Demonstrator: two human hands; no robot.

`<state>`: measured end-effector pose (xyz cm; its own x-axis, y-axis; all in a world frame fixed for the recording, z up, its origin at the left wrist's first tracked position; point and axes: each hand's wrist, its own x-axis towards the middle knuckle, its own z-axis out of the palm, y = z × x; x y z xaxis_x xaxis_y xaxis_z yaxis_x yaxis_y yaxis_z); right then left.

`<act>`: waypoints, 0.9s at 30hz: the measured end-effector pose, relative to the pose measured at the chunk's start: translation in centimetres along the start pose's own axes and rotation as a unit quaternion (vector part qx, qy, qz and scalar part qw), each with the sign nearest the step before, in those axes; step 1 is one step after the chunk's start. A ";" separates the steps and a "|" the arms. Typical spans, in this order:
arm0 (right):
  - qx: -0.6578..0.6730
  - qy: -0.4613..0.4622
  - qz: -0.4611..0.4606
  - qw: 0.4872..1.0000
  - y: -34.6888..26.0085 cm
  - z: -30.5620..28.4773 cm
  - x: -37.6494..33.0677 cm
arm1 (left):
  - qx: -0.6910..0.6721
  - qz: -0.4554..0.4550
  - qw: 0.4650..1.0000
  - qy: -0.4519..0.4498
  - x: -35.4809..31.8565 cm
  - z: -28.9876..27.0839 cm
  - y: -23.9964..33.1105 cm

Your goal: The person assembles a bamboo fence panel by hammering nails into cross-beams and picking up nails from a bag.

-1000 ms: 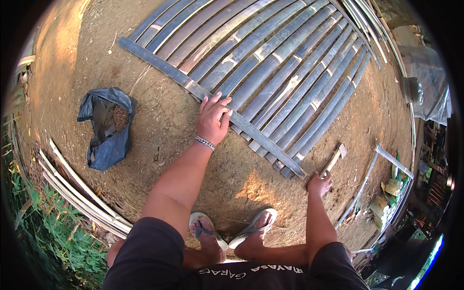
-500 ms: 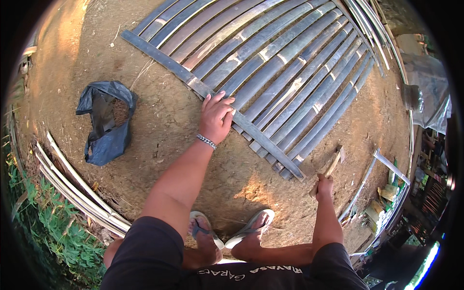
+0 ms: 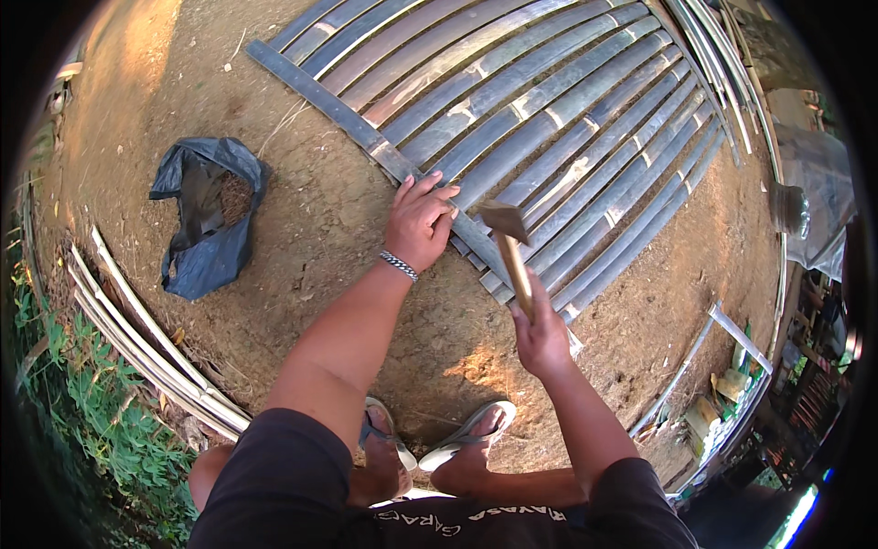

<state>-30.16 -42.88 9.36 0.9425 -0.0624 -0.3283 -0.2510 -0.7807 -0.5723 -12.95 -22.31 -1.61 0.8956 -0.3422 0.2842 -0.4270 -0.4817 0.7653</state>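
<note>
A bamboo slat panel [image 3: 498, 166] lies on the ground, its dark slats spaced apart and crossed along the near edge by a flat bamboo strip [image 3: 319, 96]. My left hand [image 3: 421, 220] rests on that strip at mid-length, fingers curled, with thumb and forefinger pinched together; whatever they may hold is too small to make out. My right hand [image 3: 543, 340] grips the wooden handle of a hammer [image 3: 514, 261]. The dark hammer head hangs over the slats, just right of my left hand and apart from it.
A black plastic bag [image 3: 219, 265] with brown bits inside stands open on the dirt at left. Pale bamboo poles [image 3: 151, 352] lie near green plants [image 3: 119, 430]. More long strips [image 3: 709, 55] lie at the far right, beside a plastic bottle [image 3: 788, 209]. My sandalled feet [image 3: 471, 439] are below.
My right hand has swung the hammer up and left, from beside the panel's corner to above the slats. The left hand stays pinched at the strip; the view has shifted slightly.
</note>
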 end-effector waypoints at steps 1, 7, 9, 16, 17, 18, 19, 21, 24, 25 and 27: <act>-0.003 0.011 -0.021 1.000 -0.3 0.4 0.6 | 0.006 0.000 1.000 -0.006 0.0 -0.1 0.1; 0.016 0.037 -0.062 0.997 -1.4 1.3 1.8 | 0.024 -0.007 1.000 -0.011 0.0 -0.4 0.0; -0.019 -0.017 -0.040 0.999 -1.1 0.9 2.4 | 0.022 -0.017 1.000 -0.008 0.1 -0.3 -0.1; 0.002 0.049 -0.068 0.996 -1.6 0.9 2.6 | 0.008 -0.006 1.000 -0.003 -0.1 -0.2 -0.1; -0.032 0.005 -0.043 0.999 -1.6 0.7 2.8 | 0.014 -0.002 1.000 -0.006 -0.1 -0.3 -0.1; -0.064 -0.040 -0.018 0.997 -1.6 0.5 3.0 | 0.020 0.001 1.000 -0.010 0.0 -0.3 -0.1; -0.051 -0.029 -0.016 0.998 -1.7 0.4 3.0 | 0.015 0.001 1.000 -0.007 0.1 -0.3 -0.1; -0.021 -0.011 -0.011 1.000 -1.9 0.5 2.7 | 0.008 -0.003 1.000 -0.003 -0.2 -0.2 0.0; 0.042 0.104 -0.099 0.989 -1.1 1.3 2.5 | 0.020 -0.005 1.000 -0.011 -0.1 -0.3 -0.1; 0.018 0.062 -0.065 0.996 -1.1 1.3 2.3 | 0.019 -0.007 1.000 -0.011 -0.2 -0.2 -0.1; -0.031 -0.020 -0.001 0.999 -1.6 1.0 2.4 | 0.017 -0.009 1.000 -0.008 -0.1 -0.1 -0.2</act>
<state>-27.67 -41.18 8.75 0.9328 -0.0371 -0.3584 -0.2347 -0.8174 -0.5261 -12.93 -22.09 -1.77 0.9008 -0.3467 0.2617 -0.4159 -0.5150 0.7495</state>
